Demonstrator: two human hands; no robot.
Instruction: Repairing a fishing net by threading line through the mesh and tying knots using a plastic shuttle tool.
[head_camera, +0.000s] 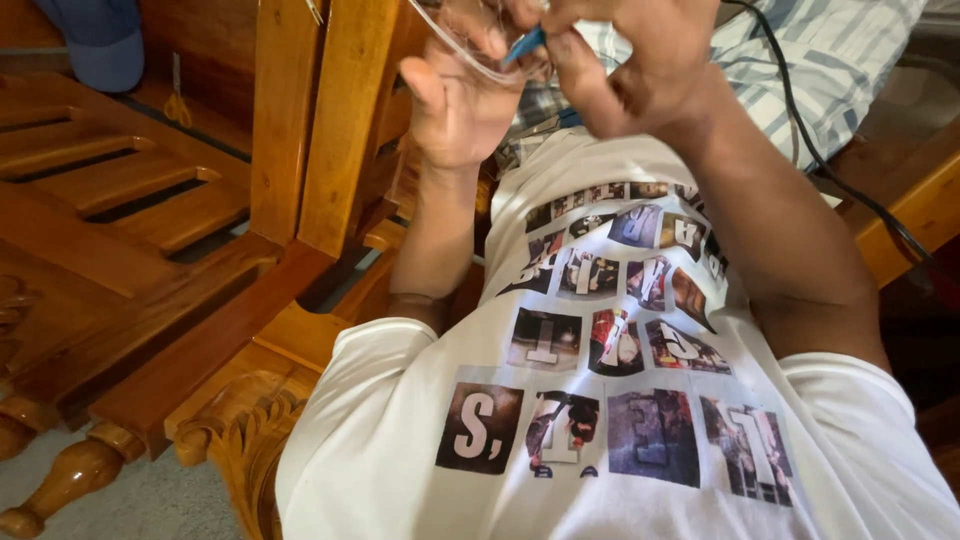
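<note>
Wooden slatted furniture (120, 190) at left, carved turned legs (70, 480) low left on grey floor (150, 505). Blue cap (100, 40) top left. Striped blue-white cloth (840, 60) top right, black cable (830, 165) running across it. White printed t-shirt (620, 400) fills centre.

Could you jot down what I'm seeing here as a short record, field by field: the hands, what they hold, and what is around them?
View: head camera looking down the person's own chest
Left hand: raised, fingers curled on a clear thin strip
Right hand: raised, pinching a small blue tool
Hands: close together, near the top edge of the picture
Clothing: white T-shirt with printed picture squares
Left side: carved wooden furniture
Behind: striped cloth, black cable across it
Unclear: what the blue tool is
</note>
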